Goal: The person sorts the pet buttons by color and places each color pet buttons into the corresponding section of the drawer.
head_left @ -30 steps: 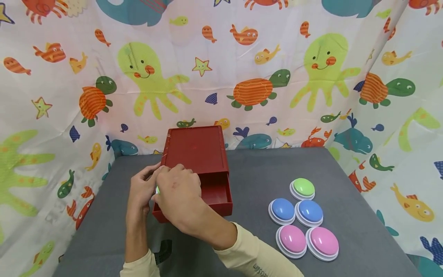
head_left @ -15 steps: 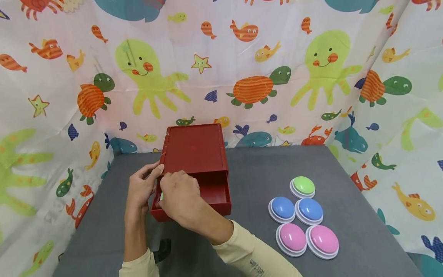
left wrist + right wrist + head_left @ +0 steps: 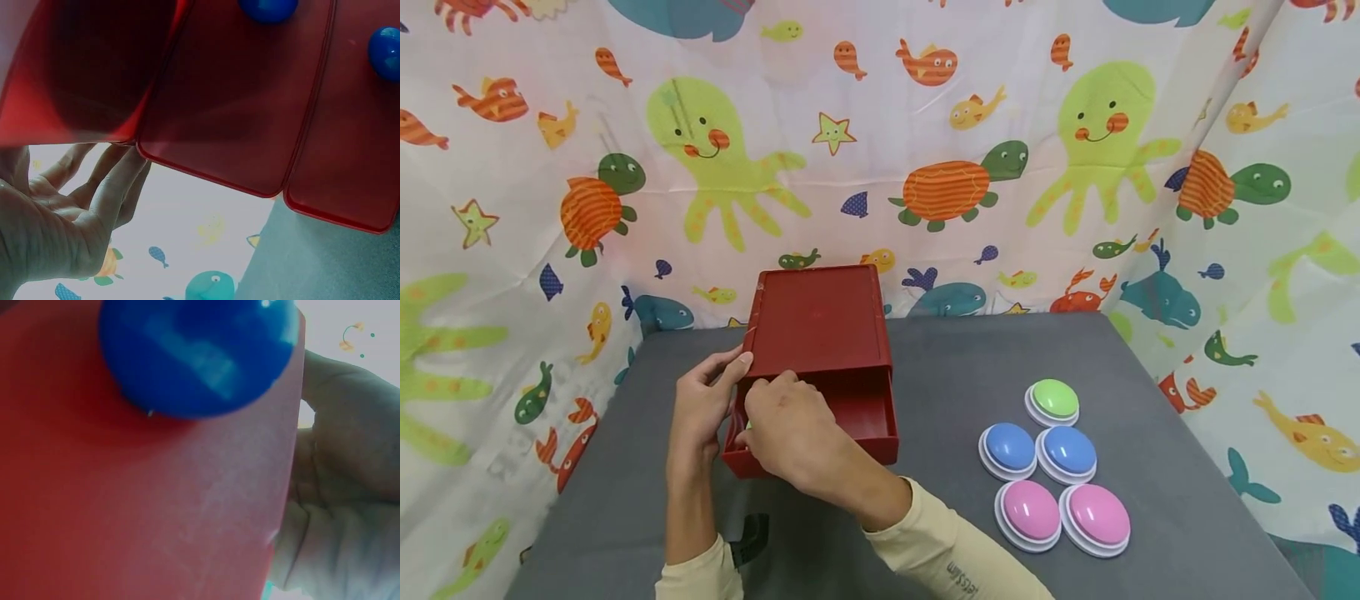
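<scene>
A red drawer box (image 3: 820, 321) stands on the table with its top drawer (image 3: 865, 408) pulled out. My left hand (image 3: 696, 412) rests against the box's left side, thumb by the top front corner. Its fingers reach along the side in the left wrist view. My right hand (image 3: 793, 429) is over the drawer's left part, fingers curled downward. It holds a green-topped round push light (image 3: 748, 426), mostly hidden under the hand. A blue ball knob (image 3: 200, 350) on a red drawer front fills much of the right wrist view.
Several push lights stand at the right: a green one (image 3: 1054, 398), two blue ones (image 3: 1009, 446) and two pink ones (image 3: 1032, 510). Two lower drawer fronts (image 3: 237, 112) with blue knobs (image 3: 269, 7) show in the left wrist view. A sea-animal curtain (image 3: 865, 125) surrounds the grey table (image 3: 955, 358).
My right hand has moved slightly down, away from my left thumb, and lower into the drawer with the green push light. My left hand stays at the box's side.
</scene>
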The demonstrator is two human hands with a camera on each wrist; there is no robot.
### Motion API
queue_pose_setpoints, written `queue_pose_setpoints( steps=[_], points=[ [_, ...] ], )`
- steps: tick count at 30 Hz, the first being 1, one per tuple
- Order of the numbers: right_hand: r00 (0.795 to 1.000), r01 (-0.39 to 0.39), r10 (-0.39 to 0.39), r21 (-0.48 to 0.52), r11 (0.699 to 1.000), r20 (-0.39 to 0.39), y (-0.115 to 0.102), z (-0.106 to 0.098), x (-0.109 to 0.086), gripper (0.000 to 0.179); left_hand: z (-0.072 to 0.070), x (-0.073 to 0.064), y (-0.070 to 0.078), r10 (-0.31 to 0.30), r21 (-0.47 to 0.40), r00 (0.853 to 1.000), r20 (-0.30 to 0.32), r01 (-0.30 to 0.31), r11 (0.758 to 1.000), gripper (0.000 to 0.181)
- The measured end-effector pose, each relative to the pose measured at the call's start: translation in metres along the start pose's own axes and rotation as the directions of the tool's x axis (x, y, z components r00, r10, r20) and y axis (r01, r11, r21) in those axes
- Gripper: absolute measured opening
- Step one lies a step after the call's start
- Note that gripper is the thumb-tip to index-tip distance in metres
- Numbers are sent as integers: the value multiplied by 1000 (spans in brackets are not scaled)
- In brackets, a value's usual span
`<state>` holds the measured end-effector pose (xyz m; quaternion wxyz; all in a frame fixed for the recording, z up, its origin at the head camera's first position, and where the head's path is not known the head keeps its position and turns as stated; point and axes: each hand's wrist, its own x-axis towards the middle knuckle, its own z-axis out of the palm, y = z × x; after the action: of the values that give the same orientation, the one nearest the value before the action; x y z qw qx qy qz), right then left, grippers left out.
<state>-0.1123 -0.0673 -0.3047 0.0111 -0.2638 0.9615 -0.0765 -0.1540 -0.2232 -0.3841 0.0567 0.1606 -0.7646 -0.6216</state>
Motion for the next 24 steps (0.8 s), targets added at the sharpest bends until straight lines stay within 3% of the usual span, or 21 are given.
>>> queue_pose_setpoints(
  steps=[5, 15, 20, 24],
  points=[
    [1000, -27, 27, -66, 997, -5, -6, 2, -2, 58, 1, 0, 0, -11, -3, 1000, 4, 11, 1000, 57],
    [997, -58, 53, -102, 993, -51, -2, 2, -9, 57, 4, -1, 1, 3, 10, 1000, 4, -3, 1000, 58],
    [985, -93, 79, -84, 992, -152, 1, -6, -21, 58, 5, -2, 2, -6, 5, 1000, 15, 6, 1000, 61],
    [959, -65, 46, -59, 996, -280, 12, -17, -35, 53, 3, -4, 4, -21, 13, 1000, 4, 21, 1000, 64]
  ],
)
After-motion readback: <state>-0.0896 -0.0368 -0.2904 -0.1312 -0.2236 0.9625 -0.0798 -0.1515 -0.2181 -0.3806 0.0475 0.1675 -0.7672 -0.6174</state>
